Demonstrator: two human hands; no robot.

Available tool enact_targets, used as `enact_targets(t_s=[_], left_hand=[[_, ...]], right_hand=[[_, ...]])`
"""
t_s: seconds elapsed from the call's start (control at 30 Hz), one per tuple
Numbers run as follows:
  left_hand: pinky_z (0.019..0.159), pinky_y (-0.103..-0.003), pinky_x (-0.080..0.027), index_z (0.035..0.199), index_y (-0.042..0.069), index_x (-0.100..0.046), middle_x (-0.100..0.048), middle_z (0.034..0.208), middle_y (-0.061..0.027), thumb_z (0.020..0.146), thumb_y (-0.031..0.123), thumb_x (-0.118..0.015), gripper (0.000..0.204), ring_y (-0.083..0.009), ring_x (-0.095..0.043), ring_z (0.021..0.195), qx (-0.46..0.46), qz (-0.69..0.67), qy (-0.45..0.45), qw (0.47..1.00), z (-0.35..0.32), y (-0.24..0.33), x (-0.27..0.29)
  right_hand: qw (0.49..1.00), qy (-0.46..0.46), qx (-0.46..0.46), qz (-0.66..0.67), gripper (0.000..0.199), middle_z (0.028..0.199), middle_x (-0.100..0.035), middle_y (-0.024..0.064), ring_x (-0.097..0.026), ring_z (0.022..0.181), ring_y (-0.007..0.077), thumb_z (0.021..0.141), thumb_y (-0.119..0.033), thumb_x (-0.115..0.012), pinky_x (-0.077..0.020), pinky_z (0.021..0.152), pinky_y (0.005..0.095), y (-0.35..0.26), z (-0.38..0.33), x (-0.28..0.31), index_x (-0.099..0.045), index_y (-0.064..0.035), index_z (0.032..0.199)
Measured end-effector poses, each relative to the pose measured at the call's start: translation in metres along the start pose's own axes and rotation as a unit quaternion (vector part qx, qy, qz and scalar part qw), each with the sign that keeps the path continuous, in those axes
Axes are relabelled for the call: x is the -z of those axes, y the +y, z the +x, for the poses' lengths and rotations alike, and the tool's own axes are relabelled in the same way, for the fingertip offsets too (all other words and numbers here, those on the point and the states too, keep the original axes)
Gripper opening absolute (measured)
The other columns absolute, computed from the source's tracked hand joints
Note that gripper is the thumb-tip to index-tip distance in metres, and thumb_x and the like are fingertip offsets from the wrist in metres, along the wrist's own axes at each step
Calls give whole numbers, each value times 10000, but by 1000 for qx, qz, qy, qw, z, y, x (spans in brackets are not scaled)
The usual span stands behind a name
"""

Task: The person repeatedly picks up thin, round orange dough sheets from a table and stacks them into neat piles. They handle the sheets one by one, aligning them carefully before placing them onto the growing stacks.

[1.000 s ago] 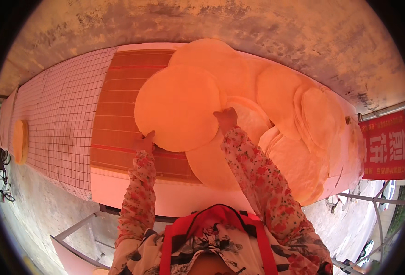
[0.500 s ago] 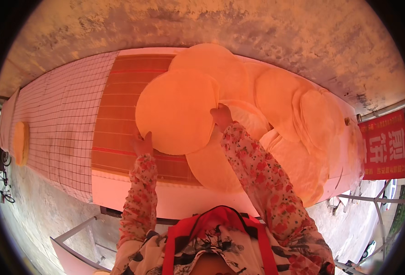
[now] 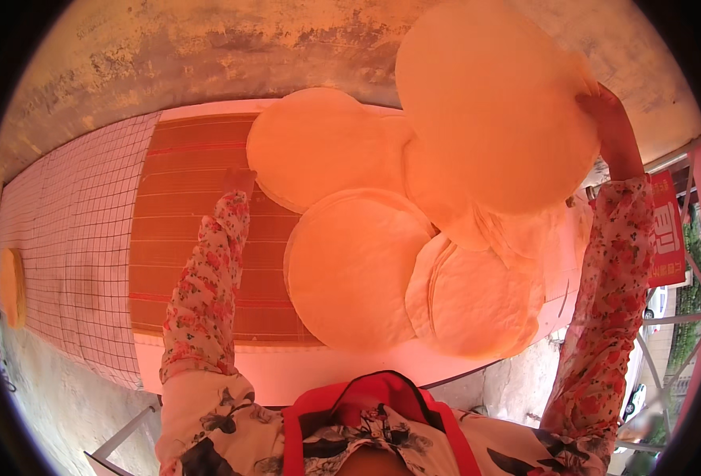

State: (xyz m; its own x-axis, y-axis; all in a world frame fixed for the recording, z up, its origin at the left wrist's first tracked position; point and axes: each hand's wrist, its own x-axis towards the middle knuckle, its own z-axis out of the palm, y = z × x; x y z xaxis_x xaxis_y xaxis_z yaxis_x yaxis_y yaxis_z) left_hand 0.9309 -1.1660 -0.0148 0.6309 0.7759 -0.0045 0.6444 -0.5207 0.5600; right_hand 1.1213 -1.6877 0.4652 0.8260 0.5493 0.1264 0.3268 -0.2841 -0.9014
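Observation:
My right hand (image 3: pixel 611 131), raised at the far right, grips the right edge of a large thin round pancake (image 3: pixel 497 107). The pancake hangs spread out above the table and hides part of the pancakes under it. My left hand (image 3: pixel 241 181) is over the brown slatted mat (image 3: pixel 200 238), at the left edge of a stack of pancakes (image 3: pixel 315 147) at the back. Its fingers are too blurred to show whether they hold that edge. Nearer to me lies another round stack (image 3: pixel 358 266), and to its right a wrinkled pile (image 3: pixel 477 297).
A white cloth with a dark grid (image 3: pixel 73 246) covers the table's left part, with a small pancake stack (image 3: pixel 12 287) at its far left end. A stained wall (image 3: pixel 231 55) runs behind the table. A red banner (image 3: pixel 668 230) and metal bars stand at the right.
My right hand has lifted the top pancake off the mat side and carried it up and to the right. My left hand has let go of it and moved farther back.

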Motion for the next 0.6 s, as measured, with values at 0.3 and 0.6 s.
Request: enact_targets(t_s=[0.3, 0.6], left_hand=[[717, -356, -508, 1060, -62, -546, -644, 1002, -201, 757, 227, -627, 426, -274, -648, 863, 46, -206, -31, 977, 12, 49, -28], [792, -417, -494, 1164, -94, -481, -589, 1107, -231, 697, 250, -657, 606, -324, -618, 968, 103, -133, 8, 986, 22, 4, -28]], right_hand=[[825, 114, 4, -553, 353, 987, -642, 211, -604, 961, 369, 815, -100, -441, -480, 808, 458, 143, 24, -106, -579, -89, 1140], [988, 47, -135, -61, 364, 880, -646, 53, -607, 727, 134, 735, 50, -461, -488, 643, 273, 159, 16, -42, -597, 52, 1073]])
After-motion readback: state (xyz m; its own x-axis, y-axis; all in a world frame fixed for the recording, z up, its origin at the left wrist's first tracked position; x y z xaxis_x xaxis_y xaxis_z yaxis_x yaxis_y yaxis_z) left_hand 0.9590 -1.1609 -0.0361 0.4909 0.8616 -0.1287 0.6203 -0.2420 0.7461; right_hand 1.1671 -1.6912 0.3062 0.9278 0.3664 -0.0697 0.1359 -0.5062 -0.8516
